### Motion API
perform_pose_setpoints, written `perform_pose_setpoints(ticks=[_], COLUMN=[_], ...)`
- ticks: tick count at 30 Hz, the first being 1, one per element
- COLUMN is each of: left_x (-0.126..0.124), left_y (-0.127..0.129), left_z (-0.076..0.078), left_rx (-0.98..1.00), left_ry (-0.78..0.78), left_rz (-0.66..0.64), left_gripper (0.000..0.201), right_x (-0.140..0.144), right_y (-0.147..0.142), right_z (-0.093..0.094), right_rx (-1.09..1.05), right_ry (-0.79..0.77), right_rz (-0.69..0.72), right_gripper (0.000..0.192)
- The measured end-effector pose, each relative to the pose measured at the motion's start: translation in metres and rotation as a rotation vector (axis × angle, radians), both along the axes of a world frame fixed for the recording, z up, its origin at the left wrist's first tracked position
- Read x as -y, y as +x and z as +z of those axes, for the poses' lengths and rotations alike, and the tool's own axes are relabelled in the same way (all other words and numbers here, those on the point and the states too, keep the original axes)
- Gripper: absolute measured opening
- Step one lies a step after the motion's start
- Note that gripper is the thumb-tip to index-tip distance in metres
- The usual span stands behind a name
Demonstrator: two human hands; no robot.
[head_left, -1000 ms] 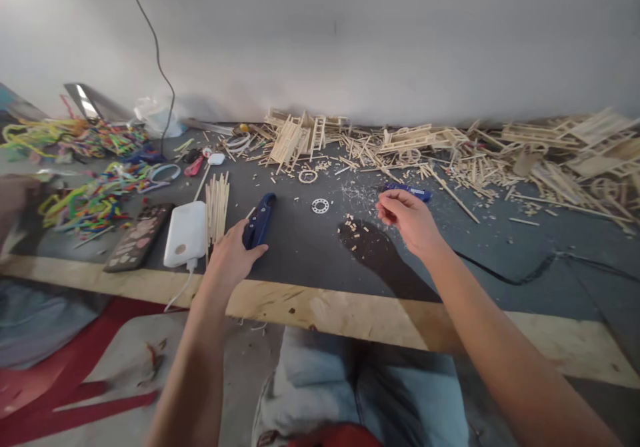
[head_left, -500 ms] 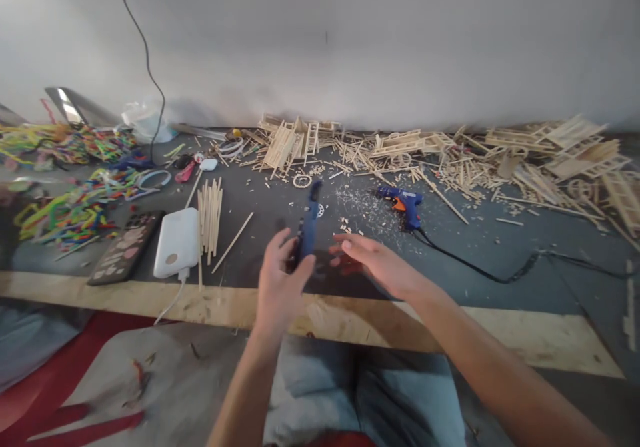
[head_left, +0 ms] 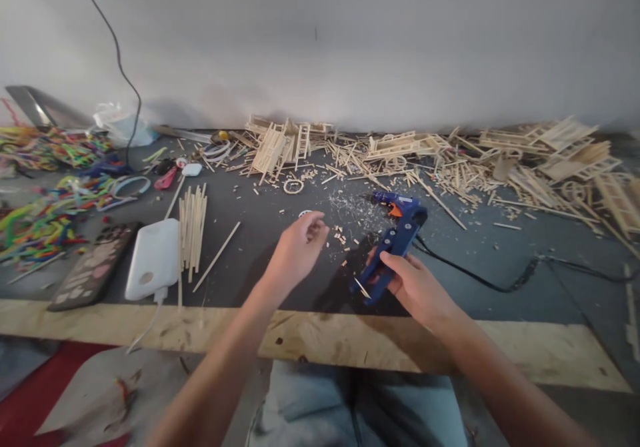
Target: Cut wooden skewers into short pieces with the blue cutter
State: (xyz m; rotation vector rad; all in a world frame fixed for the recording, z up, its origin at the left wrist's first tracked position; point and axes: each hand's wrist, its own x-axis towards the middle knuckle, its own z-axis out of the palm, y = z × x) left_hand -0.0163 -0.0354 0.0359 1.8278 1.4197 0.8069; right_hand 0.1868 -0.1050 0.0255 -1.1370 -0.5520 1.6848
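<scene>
The right hand (head_left: 413, 283) was closed around a blue hand tool (head_left: 395, 250), thumb on top and fingers wrapped beneath; the tool slanted from 1 o'clock down to 7 o'clock, with a pale sliver (head_left: 363, 288) at its near end. At 12 o'clock from the tool, partly overlapped by it in view, lay a blue glue gun (head_left: 403, 201) with an orange trigger, its black cord (head_left: 480, 277) running off toward 4 o'clock. The left hand (head_left: 300, 247) was half open, fingers loosely curled, with nothing visible in it. At 12 o'clock from it a white ring (head_left: 305, 214) showed, partly hidden, and beyond that a wooden ring (head_left: 293, 186) lay on the dark desk (head_left: 260, 203). Small cut pieces (head_left: 340, 235) were scattered at 2 o'clock from the left hand; a lone stick (head_left: 217, 257) lay at 9 o'clock, with a row of sticks (head_left: 193, 223) just past it.
</scene>
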Motion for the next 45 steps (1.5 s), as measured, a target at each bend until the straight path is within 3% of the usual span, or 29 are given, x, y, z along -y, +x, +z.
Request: perform_pose_setpoints(ticks=[3,6,11,16,18,28,33,38,45], left_x=[-0.030,-0.049,-0.075,-0.088,-0.085,-0.032,-0.022,-0.014,0.010], left_y=[-0.015,-0.023,-0.034,-0.041,-0.037,0.020,0.044,0.045,0.028], left_z=[-0.011,-0.023,-0.029,-0.026,-0.024,-0.032,-0.036,-0.041,-0.037], left_rx=[-0.398,-0.579,-0.654,-0.632,-0.616,-0.309,-0.267,-0.309,-0.316], left_ry=[0.176,0.192,0.220,0.275,0.315,0.252,0.265,0.365,0.380], left_rz=[-0.047,-0.081,-0.036,0.121,0.112,-0.291,-0.376,-0.461,-0.399], left_gripper=[0.031,0.030,0.025,0.023,0.023,0.039,0.041,0.024,0.024], right_x=[0.004,0.008,0.018,0.028,0.031,0.055,0.064,0.063,0.063], right_y=[0.006,0.013,0.024,0.029,0.030,0.028,0.028,0.027,0.028], right_z=[0.006,0.010,0.008,-0.002,-0.005,-0.018,-0.031,-0.034,-0.033], right_rx=[0.057,0.182,0.260,0.317,0.338,0.426,0.360,0.341,0.361], right_ry=[-0.013,0.026,0.021,0.035,0.039,0.060,0.076,0.070,0.127], right_rz=[-0.007,0.016,0.023,-0.015,-0.033,-0.153,-0.232,-0.262,-0.229], right_gripper=[0.024,0.023,0.025,0.028,0.030,0.027,0.027,0.028,0.028])
